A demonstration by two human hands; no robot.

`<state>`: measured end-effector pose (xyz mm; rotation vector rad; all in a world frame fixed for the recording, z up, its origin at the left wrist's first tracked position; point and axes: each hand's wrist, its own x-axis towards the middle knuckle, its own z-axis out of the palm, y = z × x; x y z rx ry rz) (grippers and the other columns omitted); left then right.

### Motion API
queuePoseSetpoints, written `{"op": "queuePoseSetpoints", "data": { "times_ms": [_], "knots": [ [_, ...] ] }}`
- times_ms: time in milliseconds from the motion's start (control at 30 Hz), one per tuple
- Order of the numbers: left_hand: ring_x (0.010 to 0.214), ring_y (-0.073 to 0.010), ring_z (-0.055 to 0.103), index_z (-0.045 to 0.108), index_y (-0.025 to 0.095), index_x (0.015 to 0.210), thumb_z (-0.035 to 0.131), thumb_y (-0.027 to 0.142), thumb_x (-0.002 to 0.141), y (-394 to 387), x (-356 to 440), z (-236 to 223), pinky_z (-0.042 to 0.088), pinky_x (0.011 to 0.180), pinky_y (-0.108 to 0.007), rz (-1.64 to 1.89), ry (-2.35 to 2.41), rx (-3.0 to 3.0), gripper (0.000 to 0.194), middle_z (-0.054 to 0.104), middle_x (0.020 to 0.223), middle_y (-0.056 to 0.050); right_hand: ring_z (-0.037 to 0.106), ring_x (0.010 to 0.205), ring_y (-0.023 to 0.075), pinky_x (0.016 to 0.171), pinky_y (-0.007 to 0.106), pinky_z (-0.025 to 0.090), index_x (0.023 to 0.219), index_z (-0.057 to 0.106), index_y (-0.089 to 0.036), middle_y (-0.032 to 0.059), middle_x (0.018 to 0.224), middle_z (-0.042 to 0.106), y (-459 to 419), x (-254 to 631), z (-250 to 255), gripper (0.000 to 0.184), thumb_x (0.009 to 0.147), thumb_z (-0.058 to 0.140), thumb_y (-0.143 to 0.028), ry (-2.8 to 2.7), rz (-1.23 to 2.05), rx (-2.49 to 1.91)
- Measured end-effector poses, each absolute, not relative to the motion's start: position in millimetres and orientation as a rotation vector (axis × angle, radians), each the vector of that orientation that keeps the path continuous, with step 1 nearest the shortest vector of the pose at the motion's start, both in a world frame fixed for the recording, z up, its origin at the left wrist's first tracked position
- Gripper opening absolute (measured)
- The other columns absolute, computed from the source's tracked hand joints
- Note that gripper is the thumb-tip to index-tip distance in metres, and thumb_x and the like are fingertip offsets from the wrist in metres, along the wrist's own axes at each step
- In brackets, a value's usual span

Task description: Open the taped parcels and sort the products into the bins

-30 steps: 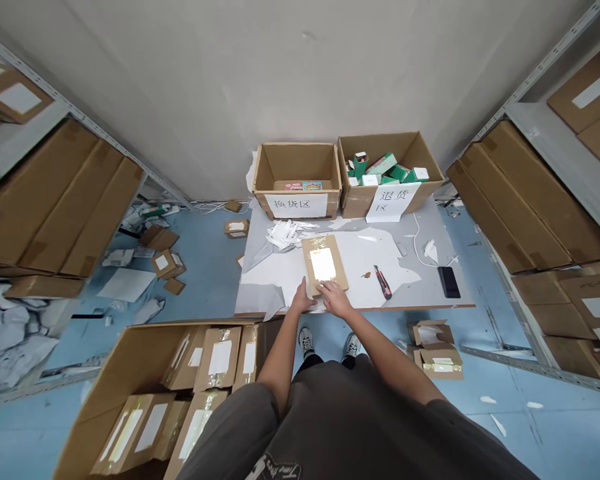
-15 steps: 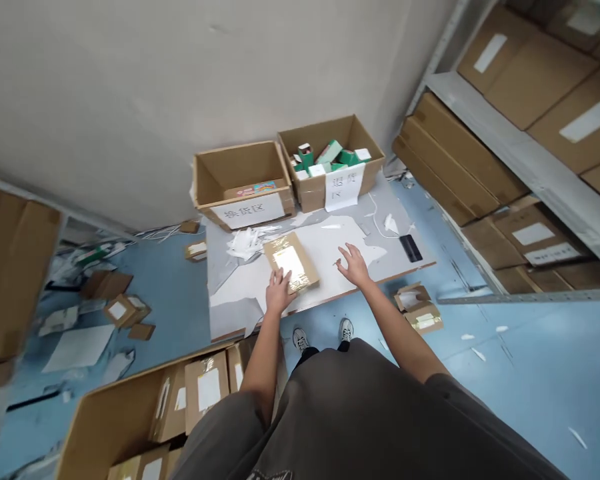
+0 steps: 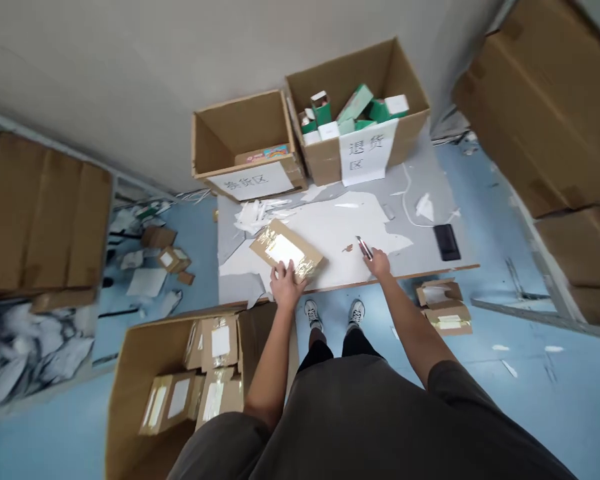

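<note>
Table (image 3: 325,220) surface: taped carton (image 3: 286,250) just beyond left hand (image 3: 286,287), fingers on its edge, grip unclear; right hand (image 3: 379,264), apart, grips cutter (image 3: 365,248).

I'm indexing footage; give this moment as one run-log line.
left hand: touching taped box | right hand: holding utility knife | phone: on table

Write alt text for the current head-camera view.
At a table, a person's left hand touches a taped, labelled box, and the right hand holds a box cutter. Beyond stand two open cartons, the right one containing green-and-white boxes.
</note>
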<state>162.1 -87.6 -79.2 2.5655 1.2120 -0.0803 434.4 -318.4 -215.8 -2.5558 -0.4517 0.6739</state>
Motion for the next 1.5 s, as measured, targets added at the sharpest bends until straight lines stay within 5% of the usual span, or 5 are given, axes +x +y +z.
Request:
{"op": "queuePoseSetpoints", "data": {
  "times_ms": [233,367,500,767,1500],
  "knots": [
    [0.155,-0.054,0.024,0.043,0.028,0.169,0.078,0.069,0.085,-111.3,164.2,-96.4,0.035,0.121,-0.068,0.021,1.362,2.433,0.1,0.036,0.175,-0.016,0.07,0.098,0.0295,0.087,0.042,0.048,0.131,0.063,-0.014,0.0199,0.113,0.073,-300.3,448.2,-221.9,0.038,0.094,0.064,-0.019,-0.356,0.846,-2.486],
    [0.148,-0.0445,0.041,0.058,0.025,0.158,0.068,0.061,0.098,-70.3,141.6,-86.7,0.036,0.125,-0.06,0.1,1.201,2.365,0.071,0.055,0.16,-0.016,0.071,0.073,0.0236,0.078,0.037,0.05,0.146,0.047,-0.008,0.0109,0.088,0.077,-278.0,446.2,-175.2,0.048,0.099,0.055,-0.017,-0.453,0.865,-2.384],
    [0.159,-0.0431,0.031,0.046,0.02,0.166,0.069,0.061,0.095,-4.3,127.7,-74.8,0.031,0.131,-0.057,0.117,1.25,2.336,0.085,0.039,0.173,-0.017,0.074,0.069,0.0163,0.075,0.03,0.056,0.159,0.037,-0.014,0.0115,0.118,0.079,-209.8,421.1,-115.3,0.06,0.103,0.055,-0.025,-0.695,0.826,-2.223],
    [0.17,-0.0392,0.009,0.008,0.025,0.178,0.073,0.077,0.083,47.7,134.1,-70.1,0.037,0.129,-0.05,-0.345,1.225,2.297,0.126,0.005,0.186,-0.01,0.068,0.131,0.0279,0.111,0.039,0.052,0.167,0.044,-0.027,0.0086,0.151,0.068,-35.8,314.4,-25.3,0.06,0.108,0.043,-0.026,-1.457,0.796,-2.307],
    [0.169,-0.0433,0.002,0.002,0.035,0.178,0.06,0.087,0.083,42.5,124.5,-70.9,0.035,0.129,-0.057,-0.364,1.23,2.217,0.123,-0.007,0.185,0.004,0.068,0.132,0.0314,0.105,0.034,0.048,0.174,0.031,-0.024,0.0185,0.143,0.071,-10.5,276.4,11.6,0.081,0.103,0.069,-0.035,-1.916,0.89,-2.695]
  ]
}}
